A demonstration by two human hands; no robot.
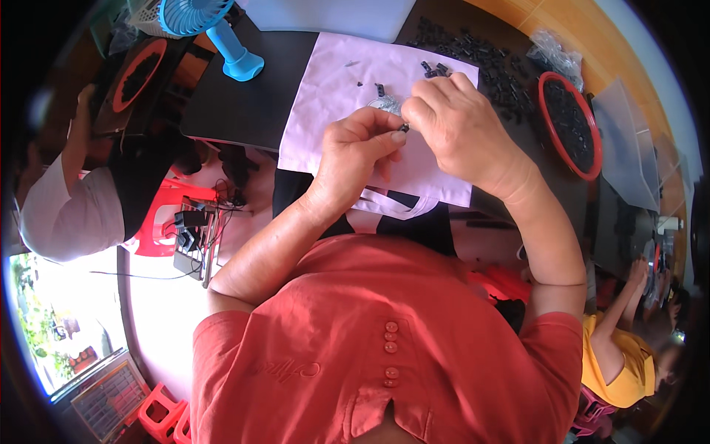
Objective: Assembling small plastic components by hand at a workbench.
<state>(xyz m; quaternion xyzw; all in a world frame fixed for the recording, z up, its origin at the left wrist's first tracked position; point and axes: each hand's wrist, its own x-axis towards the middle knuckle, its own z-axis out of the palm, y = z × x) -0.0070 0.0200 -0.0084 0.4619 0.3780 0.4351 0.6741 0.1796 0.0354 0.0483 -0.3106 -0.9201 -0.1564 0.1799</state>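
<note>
Over a pale pink cloth bag (314,96) my two hands meet. My left hand (359,148) pinches a small black part (404,128) between thumb and forefinger. Close against it, my right hand (455,122) is closed, its fingertips pressed together; whatever they grip is too small or hidden to name. Just beyond the fingers lies a small silvery heap (386,105), partly covered by my hands. One black piece (380,89) stands beside that heap, and a few more black pieces (436,70) lie beyond my right hand.
Many loose black pieces (473,52) cover the dark table's far right. A red-rimmed tray (569,126) of black parts sits right of them, near a crumpled clear bag (555,55). A blue fan (240,63) stands at left. Other people sit at both sides.
</note>
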